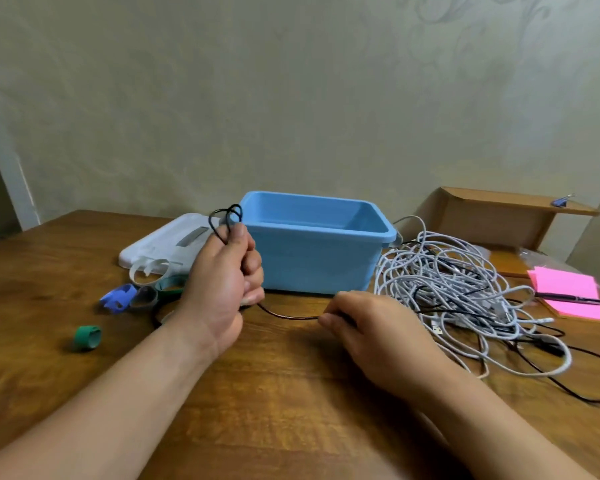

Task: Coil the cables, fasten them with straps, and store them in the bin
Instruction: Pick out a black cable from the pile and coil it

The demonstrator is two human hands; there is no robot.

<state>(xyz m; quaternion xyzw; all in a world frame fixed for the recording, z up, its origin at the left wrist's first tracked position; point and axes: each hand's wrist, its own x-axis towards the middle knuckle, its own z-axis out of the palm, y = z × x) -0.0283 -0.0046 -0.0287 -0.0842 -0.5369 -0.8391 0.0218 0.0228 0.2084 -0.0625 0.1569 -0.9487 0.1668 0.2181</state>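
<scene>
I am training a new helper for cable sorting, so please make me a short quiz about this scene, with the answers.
1. True or false: the left hand grips loops of the black cable.
2. Where does the pile of white cables lie, relative to the blue bin? A: to its left. B: to its right. C: inside it.
3. What colour is the rolled strap lying alone, nearest the camera?
Key: 1 true; 2 B; 3 green.

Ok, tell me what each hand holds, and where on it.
Both hold the black cable: left hand grips its coiled loops, right hand pinches the straight run.
</scene>
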